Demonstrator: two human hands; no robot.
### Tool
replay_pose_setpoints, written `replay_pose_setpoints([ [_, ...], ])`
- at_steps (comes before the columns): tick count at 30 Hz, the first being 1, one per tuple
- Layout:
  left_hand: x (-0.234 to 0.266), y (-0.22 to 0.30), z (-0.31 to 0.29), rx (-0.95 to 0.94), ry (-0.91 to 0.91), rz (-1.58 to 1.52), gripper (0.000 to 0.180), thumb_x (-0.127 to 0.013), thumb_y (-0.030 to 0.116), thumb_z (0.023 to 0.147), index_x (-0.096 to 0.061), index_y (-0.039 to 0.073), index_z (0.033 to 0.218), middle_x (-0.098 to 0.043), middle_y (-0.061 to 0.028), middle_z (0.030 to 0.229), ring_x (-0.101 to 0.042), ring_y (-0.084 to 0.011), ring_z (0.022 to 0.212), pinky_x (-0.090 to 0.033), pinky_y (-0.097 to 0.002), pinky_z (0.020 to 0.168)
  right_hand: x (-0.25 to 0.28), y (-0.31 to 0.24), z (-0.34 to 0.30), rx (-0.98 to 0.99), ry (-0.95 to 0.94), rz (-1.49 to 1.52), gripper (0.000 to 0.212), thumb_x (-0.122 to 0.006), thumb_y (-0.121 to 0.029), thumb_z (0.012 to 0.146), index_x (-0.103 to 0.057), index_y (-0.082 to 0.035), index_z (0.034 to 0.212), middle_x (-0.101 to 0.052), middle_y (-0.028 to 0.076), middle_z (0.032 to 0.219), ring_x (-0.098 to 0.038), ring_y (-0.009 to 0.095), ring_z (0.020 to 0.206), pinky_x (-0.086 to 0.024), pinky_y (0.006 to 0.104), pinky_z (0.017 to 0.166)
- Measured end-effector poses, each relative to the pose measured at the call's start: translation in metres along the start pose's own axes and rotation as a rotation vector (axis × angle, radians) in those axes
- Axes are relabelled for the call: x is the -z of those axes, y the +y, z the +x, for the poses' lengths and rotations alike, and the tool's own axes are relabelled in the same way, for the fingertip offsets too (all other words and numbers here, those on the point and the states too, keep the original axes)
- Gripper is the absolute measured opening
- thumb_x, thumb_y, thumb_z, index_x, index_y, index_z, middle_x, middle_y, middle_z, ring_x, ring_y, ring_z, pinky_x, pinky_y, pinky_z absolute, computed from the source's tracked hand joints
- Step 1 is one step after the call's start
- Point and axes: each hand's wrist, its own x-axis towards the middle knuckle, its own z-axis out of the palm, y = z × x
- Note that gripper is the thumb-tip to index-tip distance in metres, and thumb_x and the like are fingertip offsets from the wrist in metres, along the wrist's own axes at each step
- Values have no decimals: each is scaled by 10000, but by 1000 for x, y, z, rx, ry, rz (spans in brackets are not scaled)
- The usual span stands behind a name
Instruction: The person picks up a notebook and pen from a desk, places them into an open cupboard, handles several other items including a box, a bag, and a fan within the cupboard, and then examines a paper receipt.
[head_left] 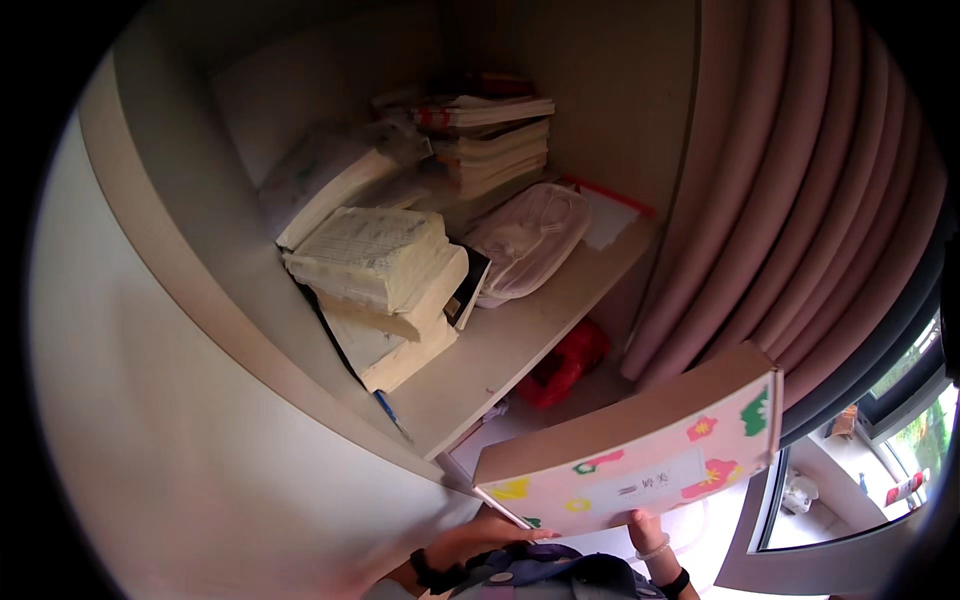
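Observation:
A flat cardboard box (pixel 640 470), pale pink with green, yellow and pink flowers on its face, is tilted in front of me below the shelf. My left hand (pixel 497 530) is closed on its lower left corner, with most of the fingers hidden behind the box. At the lower edge, right of the middle, my right hand (pixel 645 526) grips it with the thumb on the printed face. A dark band circles my left wrist; a beaded bracelet and a dark band are on the right one.
The cupboard shelf (pixel 520 345) holds worn thick books (pixel 375 255), a stack of books (pixel 495 150), a pale pink pouch (pixel 530 235) and a blue pen (pixel 390 412). Below it lies a red plastic bag (pixel 570 365). A pink curtain (pixel 770 200) hangs at right, near a window (pixel 920 380).

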Motion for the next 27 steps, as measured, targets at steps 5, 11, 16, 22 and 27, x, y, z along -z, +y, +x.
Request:
replay_pose_setpoints([
  [5, -15, 69, -2, 208, 46, -247, 519, -700, 168, 750, -455, 2, 1177, -534, -66, 1117, -539, -181, 970, -451, -313, 821, -4, -92, 82, 268, -51, 244, 586, -373, -424, 918, -285, -10, 1324, -419, 91, 1291, -399, 209, 1173, -314, 342, 994],
  [11, -20, 91, 25, -245, -208, -21, 447, -570, 64, 810, -377, 34, 1211, -464, -102, 1161, -480, -209, 1069, -382, -331, 913, -114, -330, 341, 157, -566, 280, 559, -433, -488, 878, -493, -30, 1193, -568, 90, 1123, -551, 177, 1009, -434, 281, 879],
  [16, -12, 33, -15, 62, -17, 186, 338, -490, 74, 844, -424, 17, 1170, -520, -97, 1112, -500, -178, 1052, -394, -320, 904, -213, -363, 412, 297, -642, -640, 819, -399, -669, 779, -262, -94, 1345, -277, 130, 1376, -277, 267, 1260, -288, 365, 1010],
  [22, 1, 6, -67, 88, -383, 295, 492, -556, -44, 742, -430, 40, 1210, -501, -111, 1178, -462, -223, 1123, -352, -317, 962, -213, -284, 415, 812, -395, -595, 439, -589, -420, 815, -557, -63, 1068, -583, 65, 984, -533, 158, 900, -440, 287, 781],
  [27, 0, -35, -58, 252, -398, -153, 625, -616, -14, 701, -388, 58, 1279, -430, -126, 1272, -392, -260, 1192, -299, -346, 1010, -161, -271, 322, 850, -568, -619, 232, -551, -234, 866, -600, -40, 982, -620, 35, 874, -556, 100, 818, -444, 262, 751],
])
